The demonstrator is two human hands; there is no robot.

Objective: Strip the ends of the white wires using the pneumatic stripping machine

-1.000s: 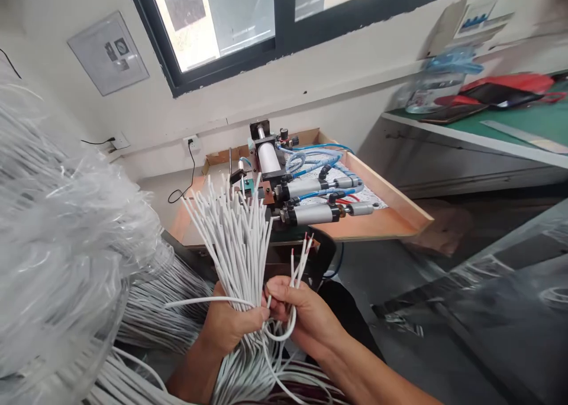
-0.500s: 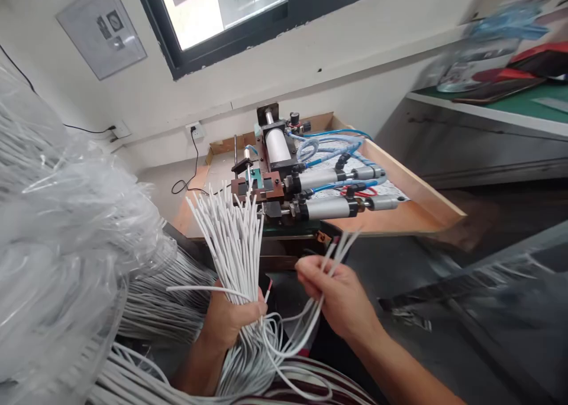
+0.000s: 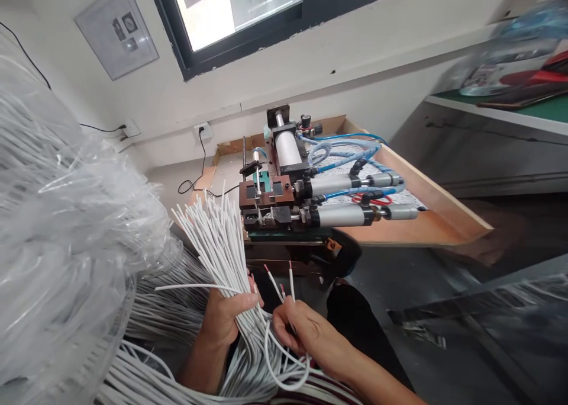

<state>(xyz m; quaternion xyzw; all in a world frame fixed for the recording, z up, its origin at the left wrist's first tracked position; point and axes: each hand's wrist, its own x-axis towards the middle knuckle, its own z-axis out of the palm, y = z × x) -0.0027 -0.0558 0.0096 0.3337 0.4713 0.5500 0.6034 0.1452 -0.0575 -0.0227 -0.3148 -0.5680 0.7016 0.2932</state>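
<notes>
A thick bundle of white cables (image 3: 217, 239) fans upward, with my left hand (image 3: 231, 316) wrapped round its lower part. One cable sticks out sideways to the left above that hand. Just right of the bundle, my right hand (image 3: 306, 334) is closed on a few white cables (image 3: 291, 280), whose upper ends show pink-red tips. Those cables loop down below my right hand. Beyond the hands stands a machine with metal cylinders (image 3: 337, 215) and a brown clamp block (image 3: 266, 193).
Clear plastic wrapping (image 3: 89, 215) over more cables fills the left side. A wooden-edged tray (image 3: 457, 215) surrounds the machine. At the upper right, a shelf (image 3: 501, 110) holds a plastic bottle (image 3: 501, 67). A metal frame stands at the lower right.
My right hand has moved down and left, closer to the bundle, and red-tipped cable ends now rise from it. The bundle's top has shifted slightly left; the camera view has shifted too.
</notes>
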